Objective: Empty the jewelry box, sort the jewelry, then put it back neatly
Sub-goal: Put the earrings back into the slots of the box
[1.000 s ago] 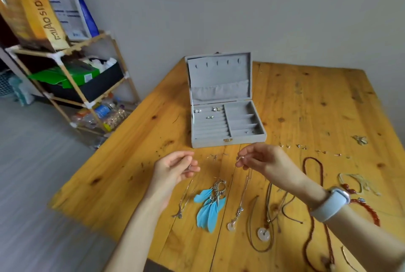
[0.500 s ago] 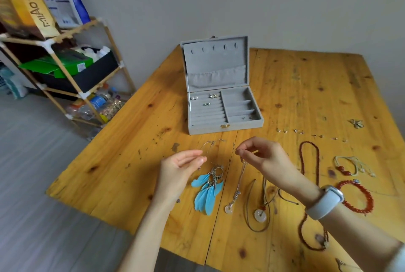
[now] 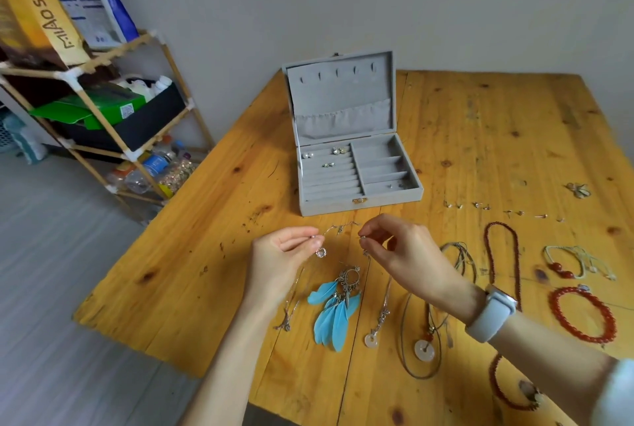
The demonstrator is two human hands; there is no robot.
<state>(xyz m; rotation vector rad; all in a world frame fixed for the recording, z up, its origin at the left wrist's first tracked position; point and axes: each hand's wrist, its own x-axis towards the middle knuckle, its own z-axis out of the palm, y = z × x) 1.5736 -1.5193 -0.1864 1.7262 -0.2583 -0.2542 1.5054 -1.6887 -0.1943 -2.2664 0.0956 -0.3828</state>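
My left hand pinches a small silver piece with a clear drop hanging from it, and my right hand pinches another small silver piece between thumb and fingertip; whether they are one pair of earrings or two ends of one thing I cannot tell. Both are held just above the surface, close together.

Straight beyond my fingers stands the jewelry box, lid up. I judge the emptying done and the sorting nearly so, with putting back only just begun: a few studs sit in the ring rolls on its left half, a tiny piece lies in one right-hand compartment, and the other compartments look bare.

Most things are yet to go in. Just below my fingers lie the blue feather earrings and pendant necklaces. Off to the right of my right hand lie the red bead strands and bracelets, with a row of small earrings beyond them. The lid's hooks hang empty.
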